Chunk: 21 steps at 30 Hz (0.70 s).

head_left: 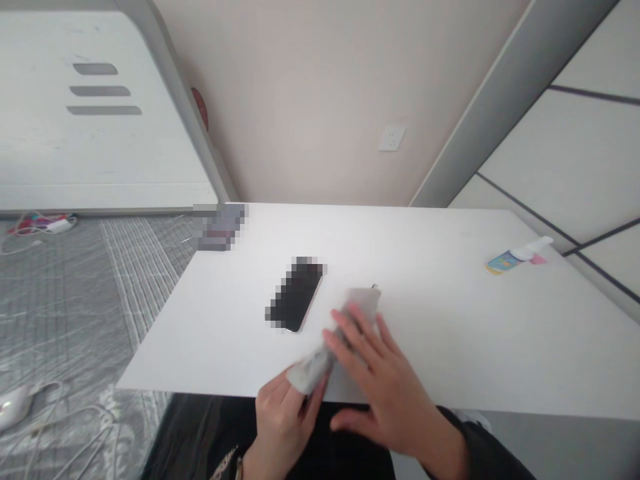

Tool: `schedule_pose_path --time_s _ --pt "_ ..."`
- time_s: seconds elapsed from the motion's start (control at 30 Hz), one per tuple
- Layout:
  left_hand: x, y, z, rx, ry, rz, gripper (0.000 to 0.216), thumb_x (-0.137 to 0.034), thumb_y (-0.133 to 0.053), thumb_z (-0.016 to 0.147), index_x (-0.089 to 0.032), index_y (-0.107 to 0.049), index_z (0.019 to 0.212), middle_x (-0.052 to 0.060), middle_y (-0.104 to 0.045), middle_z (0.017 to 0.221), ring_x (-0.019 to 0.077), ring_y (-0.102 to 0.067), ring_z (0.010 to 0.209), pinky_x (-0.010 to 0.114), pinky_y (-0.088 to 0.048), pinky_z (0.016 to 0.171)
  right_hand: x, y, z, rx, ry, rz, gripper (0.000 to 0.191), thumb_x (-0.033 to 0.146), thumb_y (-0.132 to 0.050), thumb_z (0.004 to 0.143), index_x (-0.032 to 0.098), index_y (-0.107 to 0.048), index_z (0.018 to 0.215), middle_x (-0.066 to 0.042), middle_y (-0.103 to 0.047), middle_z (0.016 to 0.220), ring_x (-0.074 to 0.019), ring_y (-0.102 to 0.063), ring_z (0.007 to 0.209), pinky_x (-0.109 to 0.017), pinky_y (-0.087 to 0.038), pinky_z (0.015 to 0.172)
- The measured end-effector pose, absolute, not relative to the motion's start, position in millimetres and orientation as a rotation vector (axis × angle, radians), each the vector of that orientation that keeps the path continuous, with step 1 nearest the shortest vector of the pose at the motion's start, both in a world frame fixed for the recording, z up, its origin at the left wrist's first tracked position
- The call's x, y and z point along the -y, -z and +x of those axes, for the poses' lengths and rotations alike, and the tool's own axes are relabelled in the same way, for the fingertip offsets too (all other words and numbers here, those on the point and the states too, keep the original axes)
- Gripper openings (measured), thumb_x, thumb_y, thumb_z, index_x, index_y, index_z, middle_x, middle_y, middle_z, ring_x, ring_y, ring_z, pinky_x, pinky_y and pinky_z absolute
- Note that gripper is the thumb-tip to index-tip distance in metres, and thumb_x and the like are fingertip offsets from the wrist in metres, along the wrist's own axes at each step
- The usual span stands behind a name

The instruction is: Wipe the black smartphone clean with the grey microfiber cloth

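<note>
A grey cloth (350,313) lies rolled along the near edge of the white table (450,333). At its near end, my left hand (283,410) pinches the cloth by the table's front edge. My right hand (380,373) lies flat on top of the cloth with its fingers stretched out and pressing down. A dark phone (296,295) rests face up just left of the cloth, not touched by either hand.
A small spray bottle (517,255) lies on its side at the table's far right. A blurred flat object (220,227) sits at the far left corner. A bed with grey bedding and cables (60,413) stands to the left. A wall socket (391,138) is behind.
</note>
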<state>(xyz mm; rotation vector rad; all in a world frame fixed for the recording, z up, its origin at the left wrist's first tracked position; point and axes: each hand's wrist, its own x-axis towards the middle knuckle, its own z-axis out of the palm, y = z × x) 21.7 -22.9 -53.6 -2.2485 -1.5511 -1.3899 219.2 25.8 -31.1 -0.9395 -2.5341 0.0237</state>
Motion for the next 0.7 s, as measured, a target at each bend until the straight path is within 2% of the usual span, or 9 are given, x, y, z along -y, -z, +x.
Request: schedule_pose_path --time_s 0.1,0.2,0.3,0.4,0.47,0.53,0.6,0.7 --pt "22.1 53.4 21.7 1.49 1.383 -2.192 0.024 -0.017 -0.052 0.101 -0.021 -0.056 0.078 -0.003 -0.06 0.055 0.0118 -0.057 0.043 0.021 -0.045 0.045 -23.8 29.3 218.7 2.628 -0.014 -0.764 0.089 0.081 -0.034 0.094 0.026 -0.026 0.164 -0.009 -0.038 0.166 -0.0318 -0.032 0.154 -0.054 -0.041 0.117" --pt "21.4 53.6 22.4 1.516 1.379 -2.239 0.019 -0.015 -0.052 0.102 -0.02 -0.059 0.085 -0.002 -0.065 0.06 0.0118 -0.06 0.045 0.02 -0.048 0.047 -29.3 31.5 221.0 2.466 0.059 -1.028 0.082 0.072 -0.034 0.1 0.021 -0.024 0.164 -0.014 -0.04 0.164 -0.0357 -0.031 0.154 -0.062 -0.036 0.118" --pt "21.6 56.0 21.8 1.511 1.373 -2.258 0.015 -0.016 -0.051 0.103 -0.018 -0.064 0.094 0.001 -0.072 0.068 0.0123 -0.067 0.051 0.019 -0.053 0.052 -28.8 34.6 218.1 2.439 0.074 -0.997 0.09 0.077 -0.035 0.097 0.018 -0.026 0.164 -0.015 -0.038 0.165 -0.0392 -0.024 0.156 -0.062 -0.038 0.115" --pt "22.5 57.7 20.7 1.482 1.369 -2.184 0.023 -0.019 -0.052 0.102 -0.021 -0.061 0.081 -0.001 -0.069 0.06 0.0131 -0.066 0.047 0.02 -0.052 0.049 -25.1 34.7 215.8 2.58 0.065 -0.768 0.093 0.083 -0.036 0.093 0.024 -0.025 0.164 -0.008 -0.038 0.166 -0.0343 -0.03 0.154 -0.053 -0.045 0.113" --pt "22.8 56.1 21.4 1.5 1.369 -2.181 0.022 -0.019 -0.053 0.102 -0.02 -0.061 0.082 0.0 -0.07 0.062 0.014 -0.068 0.049 0.02 -0.053 0.05 -26.9 33.1 218.6 2.549 0.082 -0.886 0.088 0.079 -0.033 0.096 0.025 -0.022 0.165 -0.009 -0.038 0.165 -0.0347 -0.032 0.153 -0.058 -0.043 0.113" --pt "22.4 53.0 22.9 1.528 1.371 -2.237 0.014 -0.018 -0.052 0.103 -0.018 -0.065 0.097 0.005 -0.076 0.074 0.0154 -0.073 0.059 0.02 -0.057 0.058 -29.3 31.1 221.5 2.423 0.104 -1.116 0.086 0.075 -0.029 0.099 0.021 -0.019 0.165 -0.013 -0.037 0.165 -0.0397 -0.026 0.155 -0.066 -0.039 0.112" --pt "21.9 50.9 23.8 1.547 1.376 -2.283 0.014 -0.016 -0.051 0.103 -0.017 -0.065 0.102 0.005 -0.077 0.076 0.0145 -0.073 0.06 0.02 -0.057 0.059 -27.2 29.8 220.9 2.375 0.119 -1.181 0.088 0.075 -0.028 0.099 0.017 -0.019 0.165 -0.016 -0.034 0.166 -0.0425 -0.019 0.156 -0.069 -0.038 0.112" --pt "21.9 52.4 22.6 1.515 1.387 -2.254 0.018 -0.014 -0.05 0.101 -0.019 -0.062 0.088 0.001 -0.071 0.065 0.0132 -0.067 0.05 0.02 -0.052 0.051 -18.6 30.9 216.4 2.517 0.113 -0.904 0.094 0.081 -0.032 0.095 0.018 -0.023 0.164 -0.012 -0.033 0.167 -0.0386 -0.021 0.156 -0.059 -0.043 0.112"
